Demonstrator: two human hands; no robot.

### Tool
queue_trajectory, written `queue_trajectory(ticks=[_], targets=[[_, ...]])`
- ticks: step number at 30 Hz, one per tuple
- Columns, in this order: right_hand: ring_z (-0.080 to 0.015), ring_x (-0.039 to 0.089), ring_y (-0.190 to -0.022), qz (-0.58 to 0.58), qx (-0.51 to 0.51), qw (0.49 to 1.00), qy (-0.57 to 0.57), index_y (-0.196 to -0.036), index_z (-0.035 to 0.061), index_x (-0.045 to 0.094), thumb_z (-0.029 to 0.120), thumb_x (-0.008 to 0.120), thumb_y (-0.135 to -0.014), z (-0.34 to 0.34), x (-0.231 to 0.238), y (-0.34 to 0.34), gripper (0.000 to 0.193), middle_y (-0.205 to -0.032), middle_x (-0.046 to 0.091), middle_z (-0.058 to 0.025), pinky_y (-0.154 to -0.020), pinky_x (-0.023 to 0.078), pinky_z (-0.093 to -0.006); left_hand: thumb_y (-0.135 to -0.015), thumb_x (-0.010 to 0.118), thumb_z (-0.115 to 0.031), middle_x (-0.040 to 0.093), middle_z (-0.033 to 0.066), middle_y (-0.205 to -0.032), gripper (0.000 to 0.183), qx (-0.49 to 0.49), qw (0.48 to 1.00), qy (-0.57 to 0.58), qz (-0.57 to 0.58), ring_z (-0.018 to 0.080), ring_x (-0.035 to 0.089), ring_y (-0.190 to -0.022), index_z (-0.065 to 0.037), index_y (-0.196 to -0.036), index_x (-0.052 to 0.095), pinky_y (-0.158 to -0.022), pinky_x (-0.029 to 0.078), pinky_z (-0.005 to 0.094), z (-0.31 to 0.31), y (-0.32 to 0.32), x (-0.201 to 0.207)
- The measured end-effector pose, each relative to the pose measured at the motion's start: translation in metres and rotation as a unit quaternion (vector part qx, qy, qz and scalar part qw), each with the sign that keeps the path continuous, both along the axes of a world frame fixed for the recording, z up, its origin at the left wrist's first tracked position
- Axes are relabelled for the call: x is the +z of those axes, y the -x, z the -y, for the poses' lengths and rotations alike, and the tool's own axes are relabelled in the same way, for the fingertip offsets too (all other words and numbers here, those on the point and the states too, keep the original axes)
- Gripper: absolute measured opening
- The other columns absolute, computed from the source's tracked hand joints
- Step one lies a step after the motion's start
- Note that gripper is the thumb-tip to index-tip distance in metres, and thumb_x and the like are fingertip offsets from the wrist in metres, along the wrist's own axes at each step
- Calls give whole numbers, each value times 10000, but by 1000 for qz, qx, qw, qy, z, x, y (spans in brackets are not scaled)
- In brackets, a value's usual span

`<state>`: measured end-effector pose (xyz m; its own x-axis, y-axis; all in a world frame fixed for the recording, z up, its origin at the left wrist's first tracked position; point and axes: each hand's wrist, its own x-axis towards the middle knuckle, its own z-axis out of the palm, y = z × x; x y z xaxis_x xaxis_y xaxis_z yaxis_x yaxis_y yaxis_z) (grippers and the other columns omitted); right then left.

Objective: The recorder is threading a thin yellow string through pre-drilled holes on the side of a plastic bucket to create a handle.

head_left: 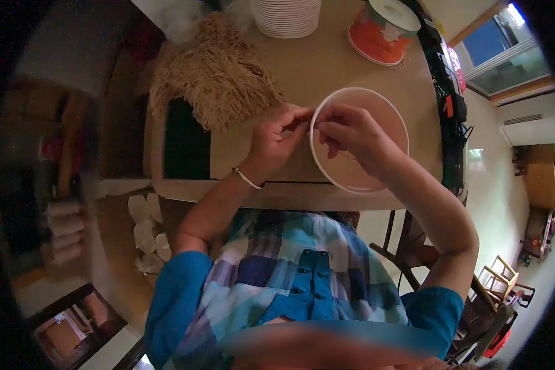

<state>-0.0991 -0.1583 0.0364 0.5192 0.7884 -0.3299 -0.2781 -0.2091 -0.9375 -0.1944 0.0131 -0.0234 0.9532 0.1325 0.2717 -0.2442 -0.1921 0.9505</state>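
A round paper bucket [361,90] with a white rim stands at the table's front, its open mouth facing me. My left hand [277,139] is closed in a pinch at the bucket's left rim, fingertips against the outside; what lies between them is hidden. My right hand [354,132] reaches over the mouth with its fingers pinched just inside the same stretch of rim. A thin pale strand [348,156] shows below the right fingers, inside the bucket. Whatever the right fingertips grip is too small to make out.
A heap of tan cords [219,77] covers the table's left part. Behind stand a stack of white tubs [287,17] and an orange printed bucket [382,38] with a white lid. Dark cables [453,142] run along the right edge. White cups [145,231] lie lower left.
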Motion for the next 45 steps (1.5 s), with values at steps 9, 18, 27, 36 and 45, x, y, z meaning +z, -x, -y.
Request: queue_trajectory(ticks=[9, 18, 27, 36, 45], targets=[[-65, 539, -631, 6, 5, 1000, 20, -980, 14, 601, 114, 555, -926, 0, 4, -1, 122, -787, 560, -6, -588, 488, -221, -883, 605, -9, 642, 41, -870, 63, 81, 995, 52, -34, 119, 630, -821, -15, -945, 617, -761, 518, 256, 6, -1, 1], [-57, 527, -605, 49, -5, 998, 47, -952, 23, 620, 142, 591, -911, -2, 7, 3, 129, -737, 544, 18, -531, 469, -213, -941, 551, -58, 650, 42, -878, 74, 70, 982, 163, -60, 104, 635, -792, -22, -990, 592, -747, 548, 264, -13, 2, 11], [-190, 642, -737, 320, -22, 946, 52, -958, 14, 632, 165, 619, -866, 0, -10, -2, 177, -832, 663, -173, -708, 507, -344, -956, 537, -89, 635, 30, -860, 91, 70, 989, 125, -46, 94, 619, -777, -24, -987, 594, -737, 533, 250, -20, 7, 8], [-202, 632, -670, 321, -26, 942, 96, -894, -20, 641, 295, 664, -868, -10, 0, 0, 317, -769, 659, -177, -637, 498, -353, -961, 537, -154, 641, 30, -874, 141, 48, 991, 108, -68, 114, 614, -793, -31, -991, 600, -753, 507, 266, -22, 16, 25], [-249, 665, -676, 346, -6, 929, 130, -817, -10, 673, 305, 673, -826, -19, 7, 10, 315, -733, 663, -169, -637, 508, -375, -961, 537, -165, 663, 84, -963, 140, 52, 974, 201, -89, 130, 638, -800, -29, -972, 572, -747, 521, 268, -17, 13, 23]])
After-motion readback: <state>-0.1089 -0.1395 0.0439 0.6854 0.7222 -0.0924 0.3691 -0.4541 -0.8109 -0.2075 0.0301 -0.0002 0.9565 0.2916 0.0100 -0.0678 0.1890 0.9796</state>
